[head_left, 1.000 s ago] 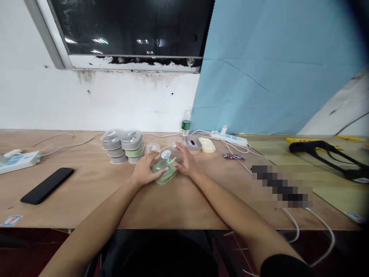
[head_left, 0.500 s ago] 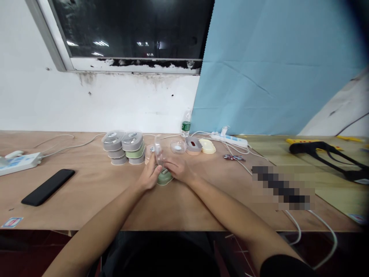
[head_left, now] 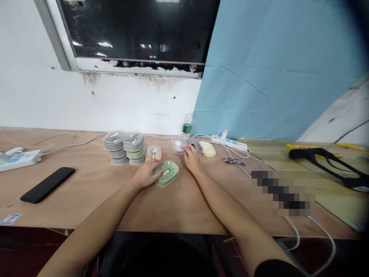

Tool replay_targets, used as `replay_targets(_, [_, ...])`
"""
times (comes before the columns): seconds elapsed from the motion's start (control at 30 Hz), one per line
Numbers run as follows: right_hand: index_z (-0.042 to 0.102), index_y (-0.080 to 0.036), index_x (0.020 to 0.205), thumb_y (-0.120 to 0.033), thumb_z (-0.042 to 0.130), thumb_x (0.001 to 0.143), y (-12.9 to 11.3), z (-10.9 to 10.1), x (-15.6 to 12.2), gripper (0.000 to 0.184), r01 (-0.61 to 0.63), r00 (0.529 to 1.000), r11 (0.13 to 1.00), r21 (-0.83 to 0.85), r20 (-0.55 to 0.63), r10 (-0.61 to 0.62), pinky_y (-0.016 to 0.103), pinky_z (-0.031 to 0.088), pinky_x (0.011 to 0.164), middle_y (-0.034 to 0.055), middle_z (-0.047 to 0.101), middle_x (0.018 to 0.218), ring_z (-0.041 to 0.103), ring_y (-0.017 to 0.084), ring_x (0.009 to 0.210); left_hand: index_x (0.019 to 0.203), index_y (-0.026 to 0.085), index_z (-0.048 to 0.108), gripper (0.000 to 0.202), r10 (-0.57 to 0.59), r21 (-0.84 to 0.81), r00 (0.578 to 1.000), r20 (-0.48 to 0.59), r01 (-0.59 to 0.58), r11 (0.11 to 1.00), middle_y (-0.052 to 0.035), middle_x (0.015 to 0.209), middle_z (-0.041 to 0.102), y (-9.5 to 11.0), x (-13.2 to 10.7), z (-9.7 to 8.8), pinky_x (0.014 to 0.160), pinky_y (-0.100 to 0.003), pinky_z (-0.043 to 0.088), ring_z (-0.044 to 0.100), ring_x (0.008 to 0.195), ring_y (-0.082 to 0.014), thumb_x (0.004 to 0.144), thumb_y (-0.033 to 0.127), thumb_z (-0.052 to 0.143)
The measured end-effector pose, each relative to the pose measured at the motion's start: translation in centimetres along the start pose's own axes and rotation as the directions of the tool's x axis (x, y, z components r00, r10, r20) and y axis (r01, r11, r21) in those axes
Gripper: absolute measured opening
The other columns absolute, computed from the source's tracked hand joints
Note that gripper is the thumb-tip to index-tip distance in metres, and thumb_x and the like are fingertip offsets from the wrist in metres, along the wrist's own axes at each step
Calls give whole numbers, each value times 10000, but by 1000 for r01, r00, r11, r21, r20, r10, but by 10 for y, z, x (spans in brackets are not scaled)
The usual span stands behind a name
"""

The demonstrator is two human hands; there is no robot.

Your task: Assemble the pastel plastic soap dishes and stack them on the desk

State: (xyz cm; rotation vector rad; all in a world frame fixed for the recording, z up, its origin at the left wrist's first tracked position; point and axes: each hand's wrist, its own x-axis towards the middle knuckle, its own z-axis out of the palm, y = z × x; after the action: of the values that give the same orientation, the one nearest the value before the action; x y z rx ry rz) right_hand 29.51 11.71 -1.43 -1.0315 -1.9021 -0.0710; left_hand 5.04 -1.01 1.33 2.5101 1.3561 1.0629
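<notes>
A green oval box lid (head_left: 170, 169) with a pale clip on top lies flat on the table in front of me. My left hand (head_left: 147, 174) holds it at its left side, thumb over the top and fingers along the far edge. Farther off and to the right, my right hand (head_left: 191, 157) pinches the edge of a clear plastic cover (head_left: 177, 144), which sits at the clear pieces by the grey oval container (head_left: 196, 145). Just behind my left hand is a pink lid (head_left: 153, 152) with a round sticker.
Stacked grey and green oval boxes (head_left: 133, 142) stand at the back left. Cream lids (head_left: 208, 148) lie right of the grey container. A water bottle (head_left: 186, 126), power strip (head_left: 230, 142), small packet (head_left: 233, 161), black phone (head_left: 48, 184) and white cables surround the work area.
The clear cover has left the green lid and moved back and right with my right hand. My left hand has lowered onto the green lid, now more exposed.
</notes>
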Motion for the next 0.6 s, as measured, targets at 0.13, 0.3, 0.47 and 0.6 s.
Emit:
replay_targets(0.13, [591, -165, 1222, -259, 441, 897, 4, 4, -2, 370, -53, 995, 998, -34, 87, 55, 402, 489, 944, 137, 538, 1243, 542, 249, 1133, 1145, 207, 625, 371, -1, 2, 999, 33, 1, 1000, -86, 1124, 656, 2, 0, -1, 943, -377, 466, 605, 1052, -229, 897, 455, 505])
replay_targets(0.3, [538, -184, 1300, -298, 436, 904, 2, 5, -3, 425, -34, 988, 997, -64, 147, 44, 407, 465, 983, 123, 493, 1331, 497, 255, 1209, 1140, 214, 629, 357, 4, 2, 1000, 31, -4, 1000, -85, 1123, 656, 1, 0, 0, 948, -383, 464, 598, 1064, -232, 896, 446, 511])
replay_targets(0.47, [553, -147, 1281, -270, 392, 920, 7, 9, -4, 415, 15, 978, 1000, -27, 206, -9, 413, 409, 1043, 151, 511, 1290, 492, 244, 1208, 1139, 211, 631, 363, 7, 16, 1000, 20, -7, 1000, -90, 1121, 638, 0, -1, 1, 953, -381, 459, 589, 1056, -230, 889, 449, 519])
replay_targets(0.6, [533, -163, 1296, -256, 408, 913, 12, 15, -5, 414, 38, 976, 999, 4, 213, -38, 426, 434, 1010, 143, 527, 1245, 515, 240, 1166, 1161, 212, 623, 392, -3, 64, 998, 58, -1, 998, -97, 1141, 612, -1, -1, 2, 962, -388, 452, 575, 1074, -242, 882, 465, 516])
